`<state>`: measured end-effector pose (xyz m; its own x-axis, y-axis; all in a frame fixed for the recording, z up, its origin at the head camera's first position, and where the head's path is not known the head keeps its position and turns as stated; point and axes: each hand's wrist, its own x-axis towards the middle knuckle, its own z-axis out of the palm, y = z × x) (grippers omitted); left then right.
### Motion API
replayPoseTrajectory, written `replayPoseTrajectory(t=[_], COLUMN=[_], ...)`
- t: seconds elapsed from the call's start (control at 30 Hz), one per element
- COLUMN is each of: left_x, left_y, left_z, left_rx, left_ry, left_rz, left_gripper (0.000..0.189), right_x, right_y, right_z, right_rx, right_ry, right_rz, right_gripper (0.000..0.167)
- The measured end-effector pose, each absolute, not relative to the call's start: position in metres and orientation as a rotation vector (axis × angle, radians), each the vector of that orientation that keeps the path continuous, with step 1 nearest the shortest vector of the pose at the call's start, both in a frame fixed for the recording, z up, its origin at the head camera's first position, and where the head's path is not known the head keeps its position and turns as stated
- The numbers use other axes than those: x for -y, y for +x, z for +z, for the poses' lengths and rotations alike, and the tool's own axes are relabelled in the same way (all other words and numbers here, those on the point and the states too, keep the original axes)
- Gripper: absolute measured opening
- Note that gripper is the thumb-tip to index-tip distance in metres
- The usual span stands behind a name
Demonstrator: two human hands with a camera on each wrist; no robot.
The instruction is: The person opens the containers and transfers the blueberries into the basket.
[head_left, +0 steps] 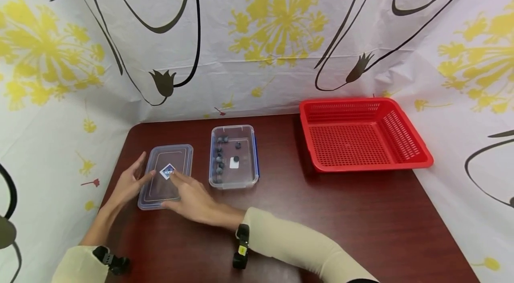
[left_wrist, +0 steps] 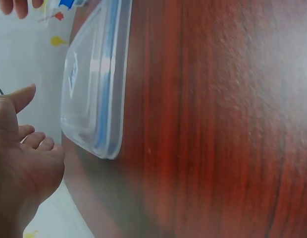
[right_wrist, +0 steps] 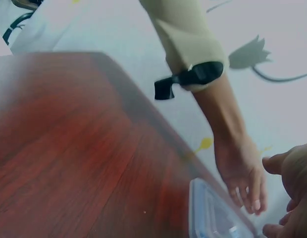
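Note:
A clear, rectangular plastic lid (head_left: 158, 191) with a diamond-shaped blue and white sticker lies at the table's left side. In the left wrist view, a blue line runs along the edge of the lid (left_wrist: 94, 99). At its left edge is my left hand (head_left: 127, 186), fingers spread and thumb reaching over the lid. My right hand (head_left: 193, 198) comes in from the right, its fingers loosely extended over the lid near the sticker. The right wrist view also shows the left hand (right_wrist: 242, 171) beside the lid (right_wrist: 208, 213). Neither hand grips anything.
To the right of the lid stands an open clear plastic container (head_left: 245, 178) with several small dark round things (head_left: 219, 159) inside and blue along its right side. A red perforated basket (head_left: 365, 168) stands at the back right. Patterned cloth (head_left: 257, 82) hangs behind the brown table (head_left: 289, 202).

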<state>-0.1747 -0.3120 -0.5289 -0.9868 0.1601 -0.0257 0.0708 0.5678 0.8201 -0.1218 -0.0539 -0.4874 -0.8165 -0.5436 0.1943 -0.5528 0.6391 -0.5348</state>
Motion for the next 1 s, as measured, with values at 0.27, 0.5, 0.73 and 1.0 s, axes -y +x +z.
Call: replayPoseTrajectory(t=[0.27,0.5,0.73,1.0], left_x=[0.291,0.267,0.242,0.215], left_y=[-0.178,-0.178,-0.180,-0.189], left_z=[-0.514,-0.510,-0.505,-0.508], left_rx=[-2.664,-2.640,-2.603,-2.545], left_ry=[0.246,0.343,0.419,0.492], left_rz=[1.364,1.277,1.204,1.212], left_gripper=[0.090,0.095,0.101,0.109], right_x=[0.019,-0.020,-0.063,-0.094], right_y=[-0.115,-0.119,-0.138,-0.170], right_z=[-0.464,-0.460,-0.460,-0.465], right_rx=[2.791,2.818,2.794,2.805], right_ry=[1.040,1.010,0.937,0.862], right_rz=[0.985,1.012,1.132,1.129], right_gripper=[0.080,0.077,0.072,0.068])
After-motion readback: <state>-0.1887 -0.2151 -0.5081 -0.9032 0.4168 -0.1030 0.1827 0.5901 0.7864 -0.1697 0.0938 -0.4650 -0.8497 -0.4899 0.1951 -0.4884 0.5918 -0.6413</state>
